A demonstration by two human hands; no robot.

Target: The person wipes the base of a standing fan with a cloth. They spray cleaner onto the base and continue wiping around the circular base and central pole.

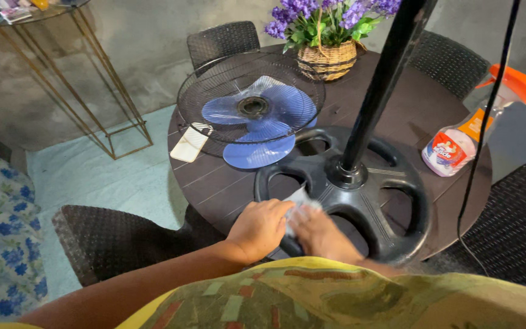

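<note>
At lower centre, both hands press a white cloth (299, 201) against the near rim of the black fan base (397, 201) on the round table (214, 183): left hand (260, 226) curled over it, right hand (321, 234) blurred, so its grip cannot be told. Above left lie the wire guard (214, 85) and blue blades (257, 131); a spray bottle (458, 143) lies right, a flower basket (327, 58) at top.

Left hand (260, 226) knuckles up, right hand (321, 234) blurred, touching side by side
</note>
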